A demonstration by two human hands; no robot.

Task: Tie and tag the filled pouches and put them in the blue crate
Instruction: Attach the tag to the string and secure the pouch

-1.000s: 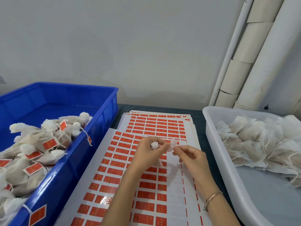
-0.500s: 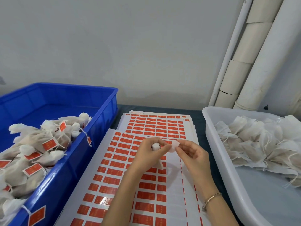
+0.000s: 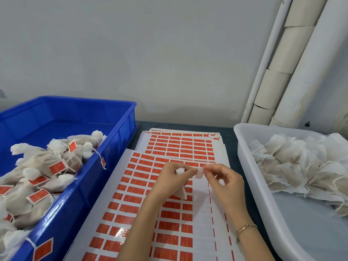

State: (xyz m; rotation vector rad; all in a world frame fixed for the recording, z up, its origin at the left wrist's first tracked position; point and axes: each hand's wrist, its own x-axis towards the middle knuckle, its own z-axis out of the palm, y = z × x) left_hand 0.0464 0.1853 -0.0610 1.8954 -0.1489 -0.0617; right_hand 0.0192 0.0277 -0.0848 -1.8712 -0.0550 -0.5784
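My left hand (image 3: 170, 180) grips a small filled pouch (image 3: 181, 185) by its gathered neck, its body hanging below my palm. My right hand (image 3: 223, 182) pinches a small pale tag (image 3: 199, 173) between thumb and forefinger, right beside the left fingertips. Both hands hover over the sheets of red stickers (image 3: 143, 185). The blue crate (image 3: 120, 132) at the left holds several tied pouches with red tags (image 3: 57, 167). A white tub (image 3: 250, 178) at the right holds several loose pouches (image 3: 293, 164) with strings.
More sticker sheets (image 3: 180, 144) lie stacked further back on the dark table. White and beige pipes (image 3: 282, 68) run up the wall at the back right. A red tag (image 3: 43, 249) hangs over the crate's near rim.
My hands have stayed close together over the sheets. The right hand's pinch on the tag has shifted slightly, and the tag now shows more plainly between the two hands.
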